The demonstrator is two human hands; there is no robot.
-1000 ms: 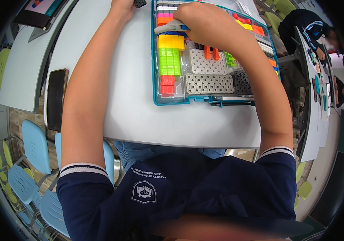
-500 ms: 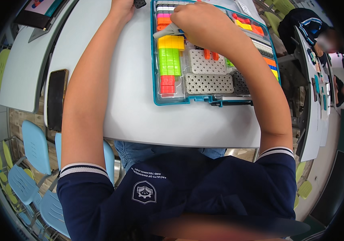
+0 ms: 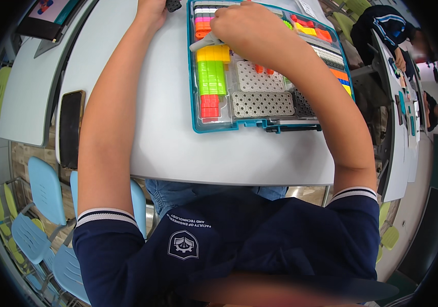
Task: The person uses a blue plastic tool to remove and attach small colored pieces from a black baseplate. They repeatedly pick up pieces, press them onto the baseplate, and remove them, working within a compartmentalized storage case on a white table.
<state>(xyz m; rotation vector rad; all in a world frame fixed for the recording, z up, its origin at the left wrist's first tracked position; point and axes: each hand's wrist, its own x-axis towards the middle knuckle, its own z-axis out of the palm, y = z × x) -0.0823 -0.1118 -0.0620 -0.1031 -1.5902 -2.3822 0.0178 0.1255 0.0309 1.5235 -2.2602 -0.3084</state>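
Note:
My left hand (image 3: 152, 14) is at the top edge of the view, closed on a small black perforated piece (image 3: 173, 5); part of the hand is cut off. Over the parts case (image 3: 195, 110), a clear-lidded or clear-tray box with a teal rim, my right hand (image 3: 247, 26) is closed round a grey tool (image 3: 206, 42) with a blunt handle end. The tool's working end is hidden by the hand. Below it in the case lie yellow blocks (image 3: 213, 53), lime green blocks (image 3: 212, 78), red blocks (image 3: 209, 107) and light grey perforated plates (image 3: 263, 104).
A black phone (image 3: 71, 128) lies at the white table's (image 3: 203, 158) left edge. Another table (image 3: 27, 97) with a laptop (image 3: 50, 18) stands to the left. Blue chairs (image 3: 45, 187) are at the lower left. At the right, a person (image 3: 385, 25) leans over another table.
The case appears slightly further left in the view. My right hand, with the grey tool, has shifted a little left. My left hand still grips the black piece.

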